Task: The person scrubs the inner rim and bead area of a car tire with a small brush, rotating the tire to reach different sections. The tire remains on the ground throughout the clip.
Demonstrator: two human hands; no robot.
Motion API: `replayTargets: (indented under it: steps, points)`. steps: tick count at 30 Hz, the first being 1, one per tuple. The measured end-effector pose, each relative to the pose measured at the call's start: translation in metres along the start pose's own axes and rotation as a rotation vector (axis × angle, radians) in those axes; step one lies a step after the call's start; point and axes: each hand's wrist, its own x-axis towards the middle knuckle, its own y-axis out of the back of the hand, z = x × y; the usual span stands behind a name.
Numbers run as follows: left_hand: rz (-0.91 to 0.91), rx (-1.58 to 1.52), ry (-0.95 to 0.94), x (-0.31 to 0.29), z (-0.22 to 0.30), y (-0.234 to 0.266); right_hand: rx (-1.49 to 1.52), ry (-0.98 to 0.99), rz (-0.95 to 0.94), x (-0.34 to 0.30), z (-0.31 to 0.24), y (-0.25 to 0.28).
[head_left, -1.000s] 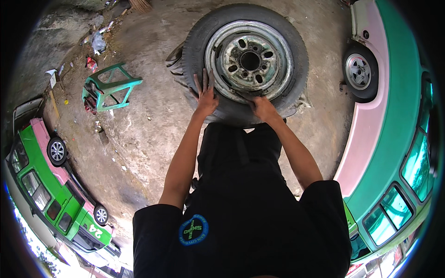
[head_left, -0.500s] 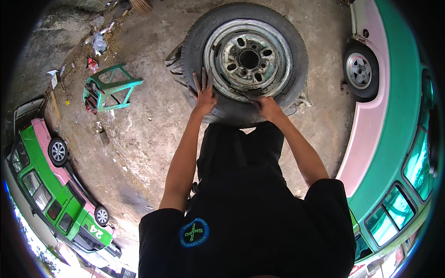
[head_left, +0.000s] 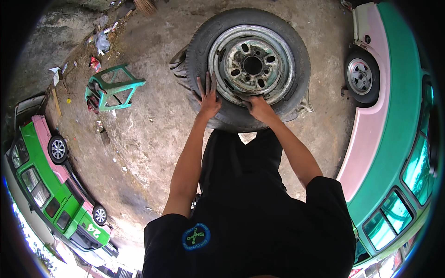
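Note:
A worn black tire point(head_left: 199, 46) on a rusty, dirty steel wheel rim point(head_left: 251, 82) lies flat before my knees. My left hand point(head_left: 210, 100) is spread over the near-left sidewall, its darkened fingertips reaching the rim's edge. At the near edge of the rim, my right hand point(head_left: 260, 110) is closed, with its fingers pressed where tire and metal meet. Whatever those fingers may hold is hidden. Crumpled dark material point(head_left: 178, 62) sticks out from under the tire on the left, and a pale piece point(head_left: 306, 105) shows on the right.
A green plastic stool point(head_left: 116, 88) lies tipped on the concrete floor to the left, with litter point(head_left: 102, 42) beyond it. A pink and teal vehicle point(head_left: 378, 116) stands close on the right, its wheel point(head_left: 360, 76) facing me. Another green and pink vehicle point(head_left: 51, 185) is at left.
My right hand has shifted slightly along the near rim edge, and its fingers look more curled. The left hand stays on the sidewall. The whole view has moved a little.

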Motion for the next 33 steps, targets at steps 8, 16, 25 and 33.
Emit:
replayTargets:
  steps: [8,16,25,33]
  points:
    - [-0.004,-0.027,-0.014,0.0,0.002,0.005,-0.051,-0.158,-0.124,0.019,-0.01,-0.01]
    - [-0.035,-0.076,0.004,-0.001,0.003,0.01,-0.055,-0.184,-0.015,0.058,-0.019,-0.047]
    - [-0.024,-0.212,-0.113,0.0,-0.019,-0.007,-0.055,-0.196,0.009,0.026,-0.028,-0.036]
    - [-0.047,-0.07,-0.003,0.0,-0.003,0.005,-0.092,-0.286,-0.086,0.048,-0.024,-0.038]
